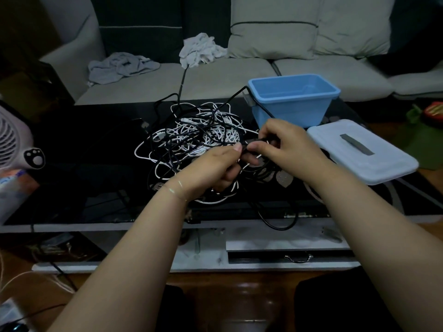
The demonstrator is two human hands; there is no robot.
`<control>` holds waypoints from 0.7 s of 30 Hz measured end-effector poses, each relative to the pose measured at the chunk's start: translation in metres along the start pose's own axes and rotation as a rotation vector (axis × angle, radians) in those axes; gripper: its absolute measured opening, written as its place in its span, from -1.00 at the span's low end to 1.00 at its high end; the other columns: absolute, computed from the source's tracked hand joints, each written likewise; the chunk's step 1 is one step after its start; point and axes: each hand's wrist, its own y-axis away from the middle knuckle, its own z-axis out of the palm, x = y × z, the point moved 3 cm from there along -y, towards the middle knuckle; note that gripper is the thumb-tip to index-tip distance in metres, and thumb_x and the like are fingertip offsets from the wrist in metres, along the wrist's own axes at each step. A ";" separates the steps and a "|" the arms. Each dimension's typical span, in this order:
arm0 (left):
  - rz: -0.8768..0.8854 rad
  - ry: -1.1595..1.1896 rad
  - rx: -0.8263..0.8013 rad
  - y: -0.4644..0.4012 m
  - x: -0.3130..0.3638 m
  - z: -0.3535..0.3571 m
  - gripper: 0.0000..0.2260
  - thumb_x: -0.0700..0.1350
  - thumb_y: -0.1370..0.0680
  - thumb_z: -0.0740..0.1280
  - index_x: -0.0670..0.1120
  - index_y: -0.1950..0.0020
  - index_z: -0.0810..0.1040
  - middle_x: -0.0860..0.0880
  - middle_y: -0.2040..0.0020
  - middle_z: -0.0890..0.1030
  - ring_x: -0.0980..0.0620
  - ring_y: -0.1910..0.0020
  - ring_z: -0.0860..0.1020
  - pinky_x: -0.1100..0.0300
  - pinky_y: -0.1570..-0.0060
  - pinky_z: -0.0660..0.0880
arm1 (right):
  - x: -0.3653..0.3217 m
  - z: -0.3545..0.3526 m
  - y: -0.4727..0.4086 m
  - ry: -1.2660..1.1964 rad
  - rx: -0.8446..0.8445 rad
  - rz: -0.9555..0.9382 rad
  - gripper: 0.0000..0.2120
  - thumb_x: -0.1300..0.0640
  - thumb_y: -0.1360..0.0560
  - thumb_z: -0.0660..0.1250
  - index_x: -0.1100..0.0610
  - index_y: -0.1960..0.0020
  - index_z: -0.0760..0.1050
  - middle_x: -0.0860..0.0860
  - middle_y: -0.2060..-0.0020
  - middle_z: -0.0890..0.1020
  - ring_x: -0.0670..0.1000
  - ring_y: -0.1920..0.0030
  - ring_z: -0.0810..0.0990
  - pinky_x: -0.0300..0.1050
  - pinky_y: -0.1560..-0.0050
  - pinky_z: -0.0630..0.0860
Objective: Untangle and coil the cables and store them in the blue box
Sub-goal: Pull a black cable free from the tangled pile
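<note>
we are at the beginning of the task, as we judge it: the blue box (293, 100) stands open at the far right part of the table (84, 144) and we see nothing inside it, and its lid (362, 150) lies just beside it near the right edge, with the handle up. the cables (191, 137) are one big tangled heap in the middle of the table, white ones and black ones mixed together, and we cannot count them because they cross each other too much; at least two colours are there. one black cable goes up past the left rim of the box, and one black loop hangs over the near edge of the table. our left hand (211, 168) and our right hand (285, 144) meet at the near right side of the heap, and the fingers of both are curled and pinch the same black cable (254, 141), the thumbs almost touching. we count one box, one lid, two hands. no cable is coiled yet, so almost all the work is left: free each cable, coil it, put it in the box.
</note>
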 end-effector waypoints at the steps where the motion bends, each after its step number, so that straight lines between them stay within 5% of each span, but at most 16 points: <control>1: 0.000 0.036 -0.016 0.000 0.000 0.000 -0.59 0.01 -0.69 -0.03 -0.15 -0.01 0.55 0.06 0.50 0.16 0.12 0.54 0.07 0.33 0.55 0.02 | 0.001 -0.002 0.000 0.006 0.015 -0.009 -0.66 -0.14 -0.43 0.40 0.13 0.19 0.44 -0.02 0.28 0.48 -0.06 0.27 0.41 -0.08 0.24 0.36; 6: -0.004 0.300 -0.080 0.001 0.001 -0.001 -0.61 0.05 -0.64 0.01 -0.15 0.10 0.51 0.09 0.54 0.14 0.18 0.62 0.09 0.36 0.55 -0.01 | 0.017 -0.006 0.000 -0.109 0.028 0.176 -0.54 -0.32 -0.40 0.20 0.10 0.27 0.37 -0.09 0.42 0.41 -0.12 0.36 0.36 -0.12 0.29 0.29; 11: -0.026 0.599 -0.104 0.002 0.005 -0.005 -0.60 0.11 -0.55 0.08 -0.10 0.04 0.61 0.09 0.54 0.05 0.18 0.61 0.01 0.38 0.56 -0.04 | 0.026 -0.008 -0.004 -0.266 0.122 0.227 -0.71 -0.12 -0.52 0.29 0.04 0.26 0.38 -0.16 0.47 0.40 -0.22 0.41 0.34 -0.35 0.35 0.27; 17: 0.071 0.877 -0.082 0.003 0.011 -0.008 -0.60 0.05 -0.57 0.07 -0.14 -0.22 0.51 0.08 0.51 0.02 0.16 0.60 -0.02 0.36 0.64 -0.01 | 0.026 0.009 -0.005 -0.350 0.046 0.319 -0.64 -0.11 -0.56 0.24 0.06 0.32 0.37 0.03 0.46 0.40 -0.05 0.42 0.38 -0.15 0.30 0.32; 21: 0.145 1.067 0.052 0.002 0.011 -0.025 -0.62 0.01 -0.63 0.02 -0.18 -0.24 0.47 0.07 0.56 0.11 0.12 0.63 0.03 0.38 0.65 0.04 | 0.032 0.022 0.000 -0.860 -0.135 0.550 -0.63 -0.04 -0.62 0.14 0.10 0.30 0.30 -0.01 0.53 0.33 -0.01 0.48 0.40 -0.16 0.31 0.50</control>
